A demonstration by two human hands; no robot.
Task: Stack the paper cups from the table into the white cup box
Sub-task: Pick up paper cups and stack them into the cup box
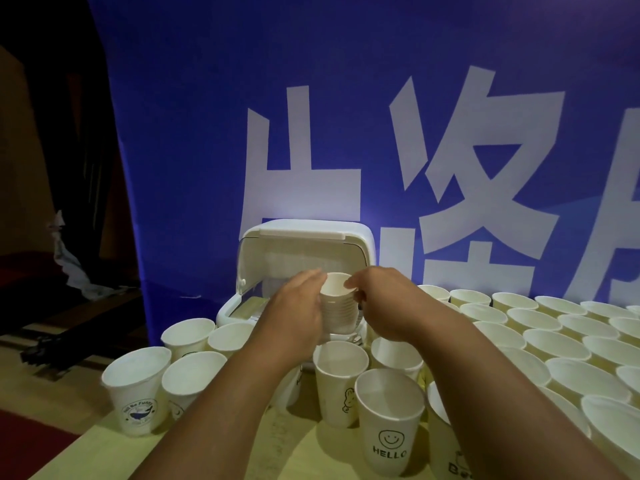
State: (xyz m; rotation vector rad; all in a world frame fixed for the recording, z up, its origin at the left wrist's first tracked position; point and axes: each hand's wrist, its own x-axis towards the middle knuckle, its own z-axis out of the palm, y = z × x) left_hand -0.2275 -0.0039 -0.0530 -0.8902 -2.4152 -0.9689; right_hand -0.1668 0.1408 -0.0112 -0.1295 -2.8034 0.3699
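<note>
We hold the nested stack of paper cups (pixel 338 308) upright between our hands, just in front of the open white cup box (pixel 360 244). Our left hand (pixel 298 306) wraps one side and our right hand (pixel 384 301) grips the other, up by the top rim. We judge it best to hold the stack plumb, squeeze lightly so the rims don't crush, and lower it in under the raised lid (pixel 254 265) beyond our fingers. Loose cups (pixel 389 410) crowd the table (pixel 294 443) below our wrists.
</note>
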